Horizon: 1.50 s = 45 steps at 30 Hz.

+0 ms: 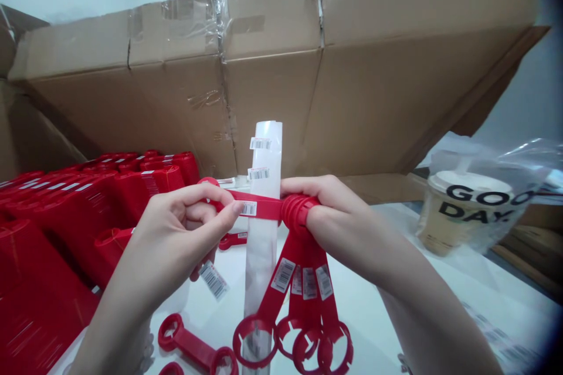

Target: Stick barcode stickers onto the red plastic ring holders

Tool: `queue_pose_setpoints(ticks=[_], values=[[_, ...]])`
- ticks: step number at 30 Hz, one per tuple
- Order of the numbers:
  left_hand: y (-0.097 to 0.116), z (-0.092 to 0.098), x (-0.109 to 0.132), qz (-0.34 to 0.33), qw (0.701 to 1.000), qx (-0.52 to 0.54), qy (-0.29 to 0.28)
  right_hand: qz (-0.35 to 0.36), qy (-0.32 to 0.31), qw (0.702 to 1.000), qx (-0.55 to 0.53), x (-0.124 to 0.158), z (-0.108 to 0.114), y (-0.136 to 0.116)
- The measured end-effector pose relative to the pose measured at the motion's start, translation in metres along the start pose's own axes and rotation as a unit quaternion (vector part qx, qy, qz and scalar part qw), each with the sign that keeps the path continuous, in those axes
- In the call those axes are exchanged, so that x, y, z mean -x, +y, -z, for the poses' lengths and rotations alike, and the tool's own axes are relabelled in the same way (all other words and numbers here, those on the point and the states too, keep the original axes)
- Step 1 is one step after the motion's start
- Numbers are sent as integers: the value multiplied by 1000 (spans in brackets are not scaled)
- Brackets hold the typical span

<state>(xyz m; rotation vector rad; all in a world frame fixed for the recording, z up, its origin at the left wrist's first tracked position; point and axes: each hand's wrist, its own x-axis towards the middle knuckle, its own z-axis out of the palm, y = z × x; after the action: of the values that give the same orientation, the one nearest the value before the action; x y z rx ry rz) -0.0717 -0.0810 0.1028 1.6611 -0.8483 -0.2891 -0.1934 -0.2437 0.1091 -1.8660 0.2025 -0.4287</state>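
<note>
A white table (pixel 365 299) bears a red plastic ring-ended strap (pixel 193 345) and a bagged paper cup (pixel 461 214).

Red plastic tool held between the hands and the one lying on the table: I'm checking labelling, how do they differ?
The held red plastic tool spans the left hand and right hand, while the tabletop red plastic tool lies on the white table. The held one shows a barcode label; the tabletop one shows none on its visible side. Both are red, ring-ended.
</note>
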Motion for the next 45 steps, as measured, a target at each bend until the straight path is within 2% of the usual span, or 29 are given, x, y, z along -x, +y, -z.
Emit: queue_pose_setpoints(ticks=[7,13,29,36,41,45], values=[[-2,-4,-2,-16,1000,18,-1,4,-3,999,-32,-1,1,-2],[-3,1,0,-39,999,21,-2,8,5,999,-37,-1,2,1],[-2,-2,-3,-20,1000,3,8,-1,4,1000,-23,0,1,-2],[-2,-6,-1,-11,1000,17,3,25,11,1000,-7,2,0,-2],[-7,-12,-3,-13,998,-48,42,31,18,999,24,2,-1,-2],[-14,-13,-11,-35,988,-87,126,34,23,998,38,2,-1,0]])
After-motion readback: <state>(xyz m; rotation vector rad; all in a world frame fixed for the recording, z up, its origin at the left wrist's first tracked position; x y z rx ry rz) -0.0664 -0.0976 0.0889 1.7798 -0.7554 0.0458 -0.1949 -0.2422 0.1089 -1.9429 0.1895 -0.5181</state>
